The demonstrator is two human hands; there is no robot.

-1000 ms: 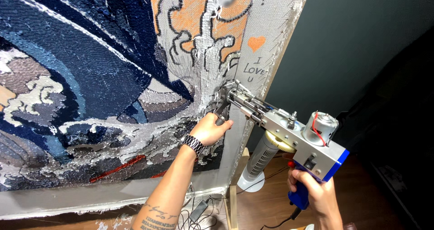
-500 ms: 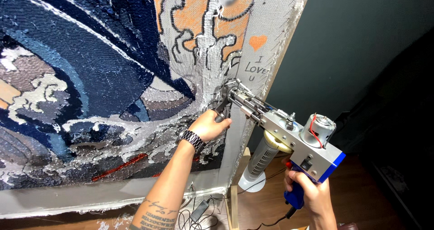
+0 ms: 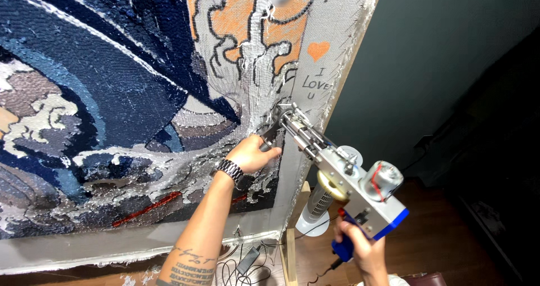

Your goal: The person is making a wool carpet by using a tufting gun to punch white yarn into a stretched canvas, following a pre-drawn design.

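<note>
A large tufted rug (image 3: 112, 106) with navy, grey, white and orange wave shapes hangs stretched on a wooden frame (image 3: 343, 78). My right hand (image 3: 360, 252) grips the blue handle of a silver tufting gun (image 3: 349, 173), whose needle end presses into the grey cloth near the rug's right edge. My left hand (image 3: 253, 154), with a metal watch on the wrist, is closed around the gun's front handle beside the needle, against the cloth.
A white tower fan (image 3: 315, 207) stands on the dark wooden floor behind the frame. Black cables and a small black adapter (image 3: 247, 259) lie below the rug's frayed lower edge. A dark teal wall (image 3: 450, 66) fills the right side.
The gun and both hands have crept slightly up along the cloth near the right edge. My grips are unchanged.
</note>
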